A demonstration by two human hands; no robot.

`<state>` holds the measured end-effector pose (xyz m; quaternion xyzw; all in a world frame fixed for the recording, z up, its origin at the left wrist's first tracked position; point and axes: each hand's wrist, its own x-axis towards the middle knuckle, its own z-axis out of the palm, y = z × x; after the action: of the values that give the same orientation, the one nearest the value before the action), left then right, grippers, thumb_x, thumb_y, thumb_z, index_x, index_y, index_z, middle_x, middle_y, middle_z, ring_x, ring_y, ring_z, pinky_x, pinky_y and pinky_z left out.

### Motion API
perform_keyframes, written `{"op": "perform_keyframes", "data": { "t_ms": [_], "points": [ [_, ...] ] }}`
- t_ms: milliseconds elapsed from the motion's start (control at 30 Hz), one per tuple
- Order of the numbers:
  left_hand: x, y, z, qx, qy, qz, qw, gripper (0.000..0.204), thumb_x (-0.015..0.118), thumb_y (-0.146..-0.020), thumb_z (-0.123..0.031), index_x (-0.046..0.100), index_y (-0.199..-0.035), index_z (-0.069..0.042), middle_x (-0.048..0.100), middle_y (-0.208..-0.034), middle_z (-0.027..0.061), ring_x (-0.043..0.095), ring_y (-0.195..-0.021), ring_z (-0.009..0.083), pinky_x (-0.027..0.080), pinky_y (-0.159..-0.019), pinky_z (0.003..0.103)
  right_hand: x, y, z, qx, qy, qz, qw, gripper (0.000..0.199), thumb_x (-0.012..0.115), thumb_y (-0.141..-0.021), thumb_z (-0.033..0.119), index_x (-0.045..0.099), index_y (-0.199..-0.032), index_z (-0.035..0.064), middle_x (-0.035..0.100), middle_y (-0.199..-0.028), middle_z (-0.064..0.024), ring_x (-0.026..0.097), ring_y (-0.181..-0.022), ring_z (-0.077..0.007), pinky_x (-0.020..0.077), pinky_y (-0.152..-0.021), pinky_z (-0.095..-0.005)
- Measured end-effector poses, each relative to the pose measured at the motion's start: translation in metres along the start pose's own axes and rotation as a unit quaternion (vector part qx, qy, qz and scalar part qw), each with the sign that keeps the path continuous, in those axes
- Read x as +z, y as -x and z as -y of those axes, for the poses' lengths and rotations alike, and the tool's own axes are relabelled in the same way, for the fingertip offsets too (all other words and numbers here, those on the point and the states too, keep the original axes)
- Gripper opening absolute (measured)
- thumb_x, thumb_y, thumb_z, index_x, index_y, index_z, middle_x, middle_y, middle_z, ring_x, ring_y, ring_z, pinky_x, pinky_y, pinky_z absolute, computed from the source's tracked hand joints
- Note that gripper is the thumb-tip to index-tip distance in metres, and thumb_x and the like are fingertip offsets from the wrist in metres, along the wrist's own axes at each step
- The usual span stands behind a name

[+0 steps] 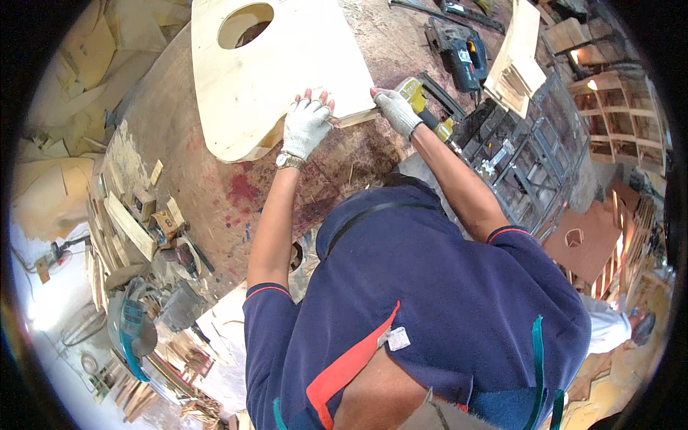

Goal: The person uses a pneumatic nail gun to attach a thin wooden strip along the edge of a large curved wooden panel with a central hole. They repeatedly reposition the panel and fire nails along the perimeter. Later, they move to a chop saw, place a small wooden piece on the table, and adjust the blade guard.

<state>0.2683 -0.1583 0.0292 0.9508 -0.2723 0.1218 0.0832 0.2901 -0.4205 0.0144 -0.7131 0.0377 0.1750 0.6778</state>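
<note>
Pale wooden panel (308,54) lies on the workbench (168,136), gloved left hand (307,129) over its near edge (can't tell from here if it's gripping), gloved right hand (396,112) grasping the near right corner. Yellow power tool (411,93) just beside, blue tool (464,66) further back.

Single view: wide fisheye, worn on person's head, left of pair, upright, looking steeply down. Person's shirt (444,287) nearest, large across lower middle. Forearms (272,218) run upward, away from lens. Left hand (306,129) and right hand (396,112) farther off, above centre. Worktable (204,193) seen from above, edge bowed; board (308,72) cut by top border. Saw (131,322) at left small, well away. Corners black.
</note>
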Motion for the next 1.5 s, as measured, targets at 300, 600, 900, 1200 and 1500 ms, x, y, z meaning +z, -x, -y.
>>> {"op": "perform_keyframes", "data": {
  "t_ms": [300, 600, 900, 1200, 1500],
  "points": [
    [0.009, 0.006, 0.001, 0.014, -0.025, -0.032, 0.999, 0.045, 0.077, -0.084, -0.039, 0.069, -0.123, -0.018, 0.065, -0.14, 0.006, 0.056, -0.134, 0.0378, 0.039, -0.114, 0.056, -0.003, -0.021, -0.017, 0.077, -0.06, 0.012, 0.995, 0.037, 0.054, -0.108, 0.037, 0.072, -0.108, 0.0043, 0.069, -0.09, -0.002, 0.058, -0.077, -0.0121, 0.0474, -0.069, -0.0286],
    [0.011, 0.004, 0.004, 0.028, -0.042, -0.015, 0.999, 0.05, 0.078, -0.084, -0.041, 0.068, -0.126, -0.015, 0.065, -0.139, 0.0098, 0.056, -0.133, 0.039, 0.04, -0.113, 0.056, -0.003, 0.032, -0.024, -0.069, -0.006, -0.127, 0.99, 0.021, 0.059, -0.09, 0.015, 0.069, -0.083, -0.0018, 0.064, -0.07, -0.0033, 0.056, -0.066, -0.0112, 0.0484, -0.063, -0.0311],
    [0.017, 0.005, 0.009, 0.069, -0.085, -0.054, 0.993, 0.048, 0.075, -0.088, -0.045, 0.069, -0.125, -0.014, 0.065, -0.138, 0.0102, 0.063, -0.123, 0.0405, 0.046, -0.109, 0.054, 0.01, 0.051, -0.021, -0.136, 0.087, -0.162, 0.973, 0.027, 0.056, -0.085, 0.009, 0.072, -0.102, -0.004, 0.067, -0.075, -0.0172, 0.063, -0.071, -0.0163, 0.0514, -0.07, -0.0336],
    [0.012, 0.007, -0.001, 0.049, -0.085, -0.044, 0.994, 0.046, 0.076, -0.088, -0.035, 0.07, -0.125, -0.009, 0.064, -0.14, 0.0131, 0.063, -0.124, 0.0416, 0.047, -0.109, 0.051, -0.022, 0.039, -0.017, -0.006, -0.134, -0.054, 0.99, 0.029, 0.056, -0.095, 0.01, 0.078, -0.113, 0.0013, 0.078, -0.098, -0.0072, 0.067, -0.08, -0.0111, 0.0538, -0.073, -0.0273],
    [0.006, 0.006, -0.006, 0.036, -0.066, -0.038, 0.996, 0.047, 0.077, -0.085, -0.032, 0.07, -0.125, -0.008, 0.063, -0.141, 0.0153, 0.062, -0.126, 0.042, 0.045, -0.111, 0.052, -0.025, 0.034, 0.0, 0.019, -0.114, 0.02, 0.993, 0.029, 0.054, -0.097, 0.007, 0.074, -0.114, -0.0068, 0.077, -0.097, -0.0124, 0.073, -0.082, -0.0157, 0.0591, -0.076, -0.0301]
  ]
}}
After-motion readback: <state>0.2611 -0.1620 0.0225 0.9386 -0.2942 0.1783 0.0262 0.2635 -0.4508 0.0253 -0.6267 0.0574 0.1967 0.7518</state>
